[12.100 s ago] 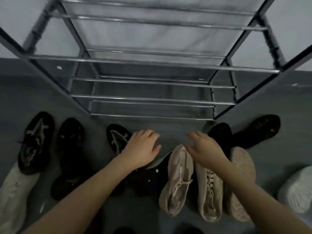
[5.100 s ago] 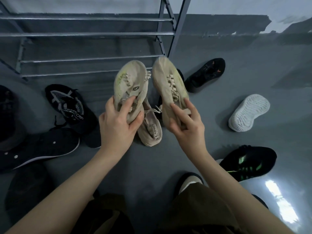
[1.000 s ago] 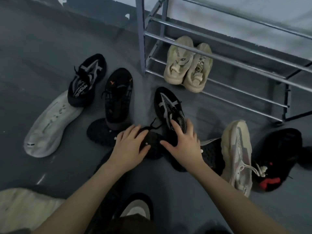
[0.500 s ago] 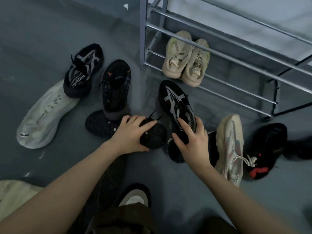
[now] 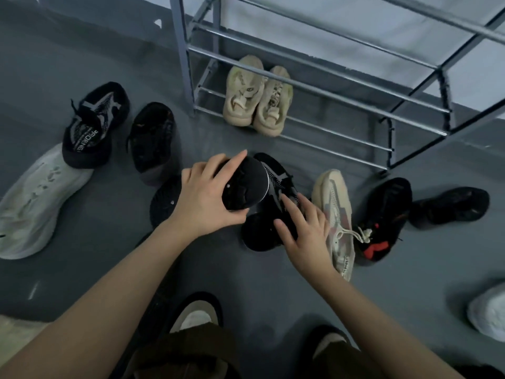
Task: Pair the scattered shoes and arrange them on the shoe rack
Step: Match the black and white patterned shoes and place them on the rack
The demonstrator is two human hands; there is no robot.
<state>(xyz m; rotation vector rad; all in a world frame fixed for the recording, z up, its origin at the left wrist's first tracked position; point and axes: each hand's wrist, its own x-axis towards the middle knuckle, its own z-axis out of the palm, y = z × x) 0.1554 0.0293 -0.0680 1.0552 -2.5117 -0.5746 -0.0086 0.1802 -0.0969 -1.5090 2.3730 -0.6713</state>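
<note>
My left hand [image 5: 203, 198] grips a black shoe [image 5: 244, 184] lifted off the floor, its dark sole turned toward me. My right hand [image 5: 306, 231] rests on a black sneaker with white mesh markings [image 5: 276, 184] lying on the floor; whether it grips it I cannot tell. A beige pair [image 5: 257, 97] sits side by side on the bottom tier of the metal shoe rack [image 5: 314, 86]. A matching black-and-white sneaker [image 5: 93, 127] lies at the left.
On the grey floor lie a black shoe [image 5: 153, 140], a white shoe on its side [image 5: 35, 203], a cream-and-pink sneaker [image 5: 334, 214], a black-and-red shoe [image 5: 382, 222], another black shoe [image 5: 451, 205] and a white sole [image 5: 489, 313]. My feet [image 5: 196, 313] are below.
My left hand has lifted the black shoe off the floor and turned its sole up. My right hand has slid down along the black-and-white sneaker. The view has shifted.
</note>
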